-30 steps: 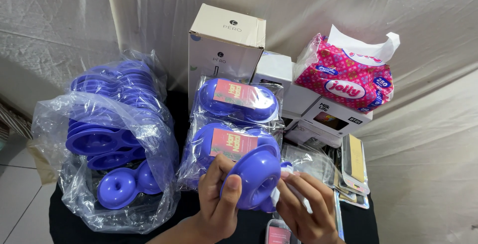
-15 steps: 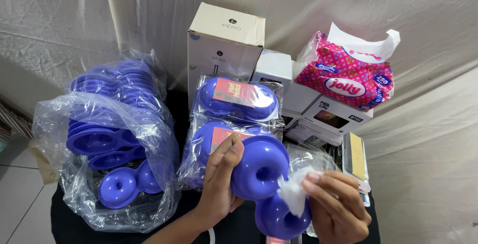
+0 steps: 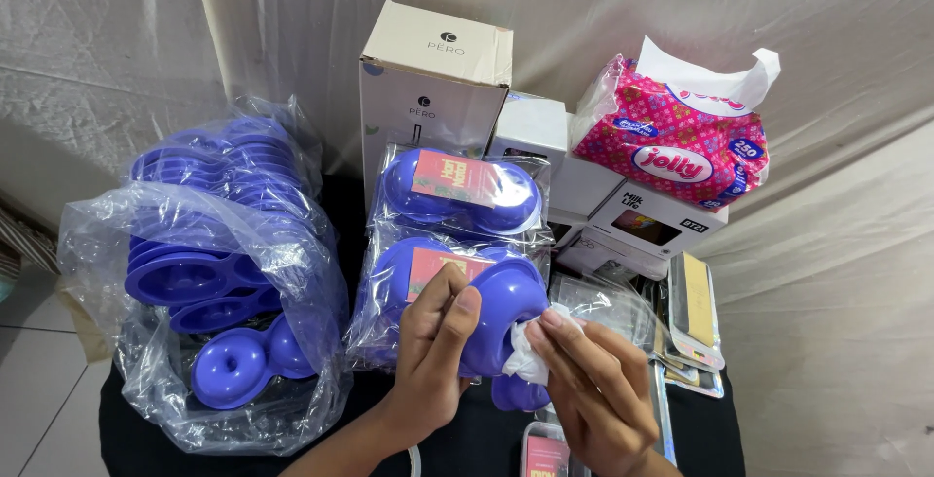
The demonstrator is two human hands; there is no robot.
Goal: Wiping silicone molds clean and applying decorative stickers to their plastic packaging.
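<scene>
**Two hands at a purple tray, tissue pressed to it**

The left hand (image 3: 433, 341) grasps a purple plastic tray (image 3: 501, 307) by its rounded end, thumb and fingers wrapped over the rim, holding it tilted above the black table (image 3: 126, 428). The right hand (image 3: 593, 389) pinches a crumpled white tissue (image 3: 525, 355) and presses it against the tray's underside. Another purple piece (image 3: 516, 394) shows just below the tissue, partly hidden by the hands.

Right behind the held tray lie two wrapped trays (image 3: 457, 190), each in clear film with a pink label, one behind the other. To the left a big clear bag (image 3: 195, 273) bulges with more loose purple trays. A tall white box (image 3: 433, 78) stands at the back against the pale cloth. To the right, a pink tissue pack (image 3: 671, 137) rests on smaller white boxes (image 3: 642, 224), and flat packets (image 3: 696, 312) lie near the right hand.
</scene>
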